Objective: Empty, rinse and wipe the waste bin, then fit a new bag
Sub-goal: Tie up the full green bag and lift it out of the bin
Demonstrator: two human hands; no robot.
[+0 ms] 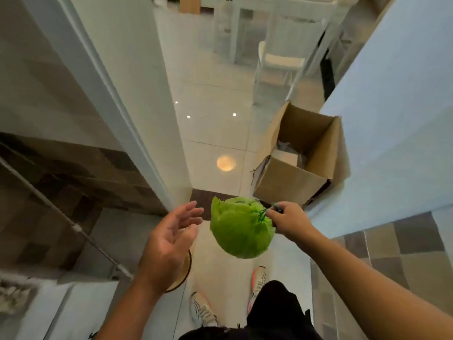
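Green bag (241,231) in right hand (285,220)

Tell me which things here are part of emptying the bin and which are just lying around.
Part of the job:
green rubbish bag, tied at the neck and full
right hand, gripping the bag's knotted top
left hand, open beside the bag, not touching it

Just lying about:
open cardboard box on the floor
white chair further off

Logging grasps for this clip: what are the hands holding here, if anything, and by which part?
The right hand grips the green bag by its tied drawstring neck, so the bag hangs free. The left hand is open beside it, holding nothing.
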